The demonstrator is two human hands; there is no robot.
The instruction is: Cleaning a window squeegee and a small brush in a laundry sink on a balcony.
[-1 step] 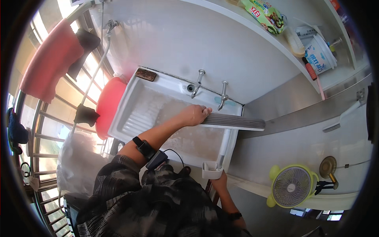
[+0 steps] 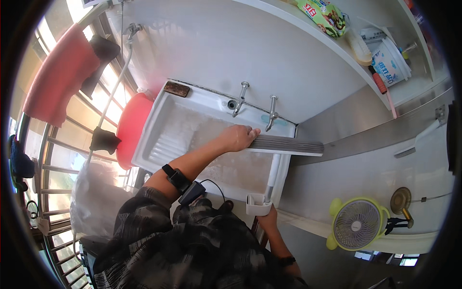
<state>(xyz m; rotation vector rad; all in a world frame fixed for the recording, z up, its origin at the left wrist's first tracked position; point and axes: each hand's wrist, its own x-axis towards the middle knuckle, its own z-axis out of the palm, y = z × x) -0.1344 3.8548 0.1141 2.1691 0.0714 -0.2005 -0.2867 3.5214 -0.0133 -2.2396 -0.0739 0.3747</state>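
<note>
My left hand (image 2: 240,138) reaches across the white sink (image 2: 204,98), its fingers wrapped round the left end of a flat mop's head (image 2: 288,145). The head has a grey ridged pad facing up and a white edge. It lies level over the right part of the sink, sticking out past the rim. From its underside the white pole (image 2: 273,173) runs toward me into a white box-shaped wringer (image 2: 257,204). Just below the wringer, my right hand (image 2: 268,219) is closed round the pole, its fingers partly hidden. Cloudy water lies in the basin.
Two metal taps (image 2: 242,98) rise behind the basin. A brown block (image 2: 177,89) sits on its back left corner. At the left are a red basin (image 2: 132,130), a plastic bag (image 2: 94,192) and a hanging pink cloth (image 2: 62,74). A green fan (image 2: 356,225) is at the right, below a shelf (image 2: 327,50).
</note>
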